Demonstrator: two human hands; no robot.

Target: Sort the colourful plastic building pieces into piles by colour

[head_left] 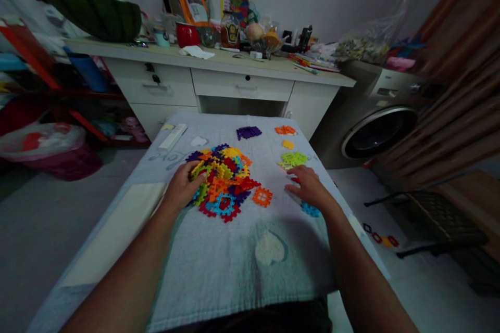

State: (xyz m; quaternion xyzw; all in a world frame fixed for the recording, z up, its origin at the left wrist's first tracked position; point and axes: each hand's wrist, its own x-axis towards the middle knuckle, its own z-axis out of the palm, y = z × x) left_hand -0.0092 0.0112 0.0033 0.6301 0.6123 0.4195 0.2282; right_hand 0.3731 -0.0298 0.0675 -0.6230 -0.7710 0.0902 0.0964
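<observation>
A heap of colourful plastic interlocking pieces (222, 179) with notched edges lies on the cloth-covered table. At the heap's left side is my left hand (183, 186), thumb and index finger apart and touching the pieces; its other fingertips are hidden. My right hand (309, 186) reaches over the right side of the table with its fingers spread. Beneath its fingertips a red piece (296, 180) partly shows. Green pieces (292, 159) lie just beyond that hand, and blue pieces (310, 209) are partly covered by its wrist. A single orange square piece (262, 196) sits between the heap and my right hand.
Purple pieces (248, 132), orange pieces (285, 130) and a yellow piece (288, 144) lie toward the table's far edge. A white box (173, 137) is at far left. Beyond stands a cluttered desk (242, 65); a washing machine (375, 114) is to the right.
</observation>
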